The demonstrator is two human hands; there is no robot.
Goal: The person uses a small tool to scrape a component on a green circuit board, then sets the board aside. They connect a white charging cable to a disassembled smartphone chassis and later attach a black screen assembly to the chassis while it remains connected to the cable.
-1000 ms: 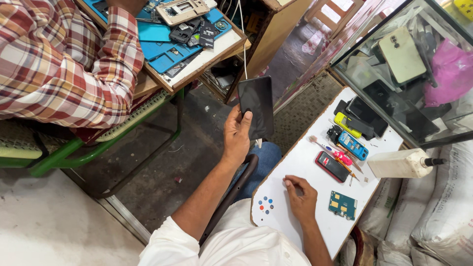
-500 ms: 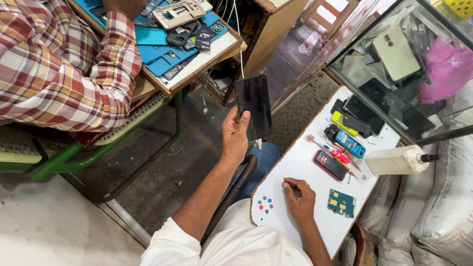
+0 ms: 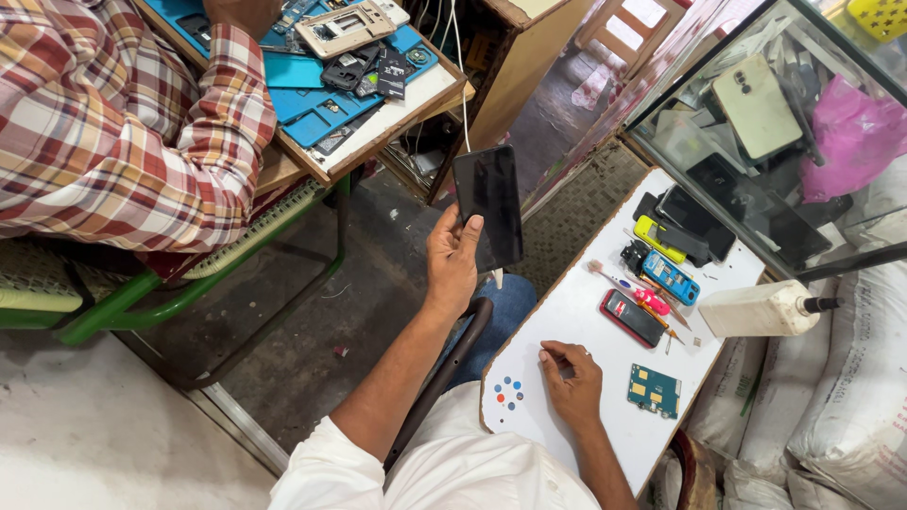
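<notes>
Phone: a dark smartphone is held upright above the floor, left of the white table, its black screen turned toward the camera.
Left hand: the left hand is wrapped around the phone's lower edge, the thumb pressed on the glass and the fingers curled behind it.
Right hand: the right hand is rested on the near part of the white table, fingertips drawn together; whether something small is pinched between them cannot be told.
Near right: a green circuit board is laid just beside the right hand.
Near left of table: a cluster of small coloured dots is seen by the table's edge.
Far end: a red phone, a blue phone and a yellow phone are laid close together.
Right edge: a white bottle is laid on its side.
Far left: another person's plaid sleeve is stretched toward a blue work mat strewn with phone parts.
</notes>
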